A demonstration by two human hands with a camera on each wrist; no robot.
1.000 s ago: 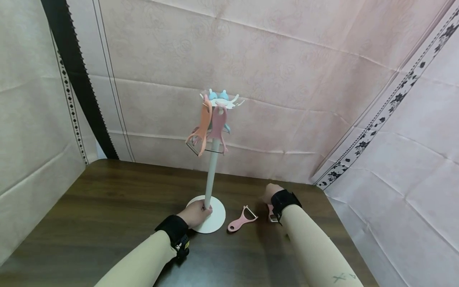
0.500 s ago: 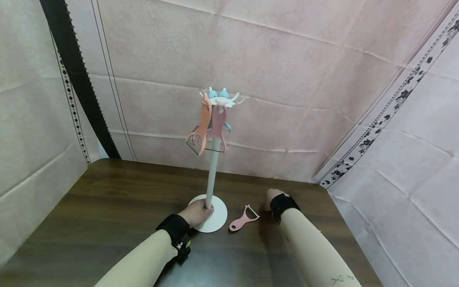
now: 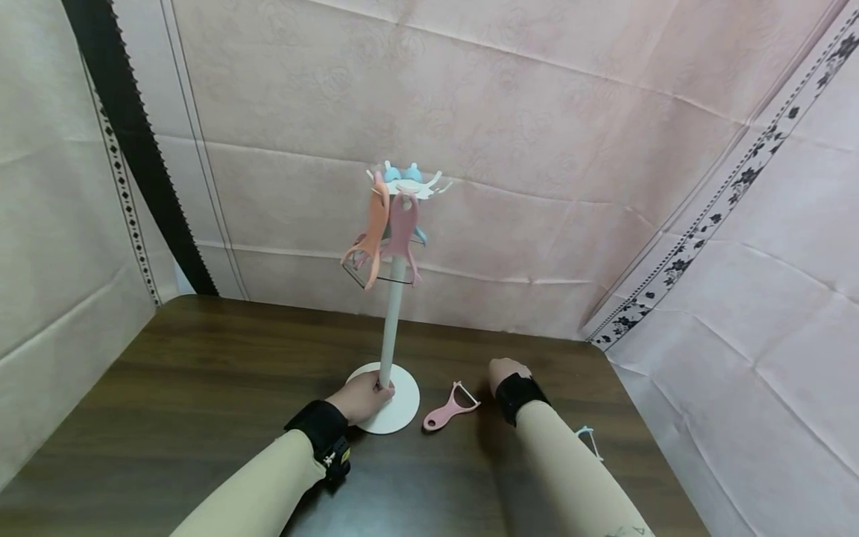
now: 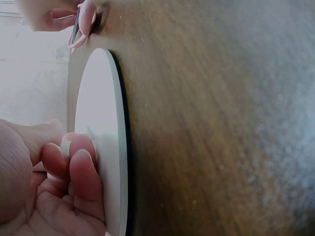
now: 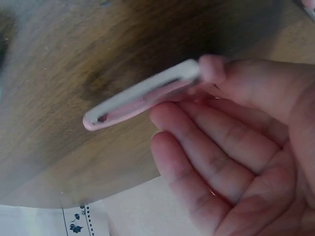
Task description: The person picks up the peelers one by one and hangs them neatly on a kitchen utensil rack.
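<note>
Pink slim-bladed peeler point(image 5: 138, 96) — in right fingers point(image 5: 209, 155)

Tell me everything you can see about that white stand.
The white stand has a flat round base, a slim pole and upturned hooks at the top, with two light-blue rounded pieces above. It looks like plastic. It stands upright on the wood-grain table, the left hand gripping the foot of its pole. An orange peeler and a pink peeler hang from the top; others behind are partly hidden.
</note>
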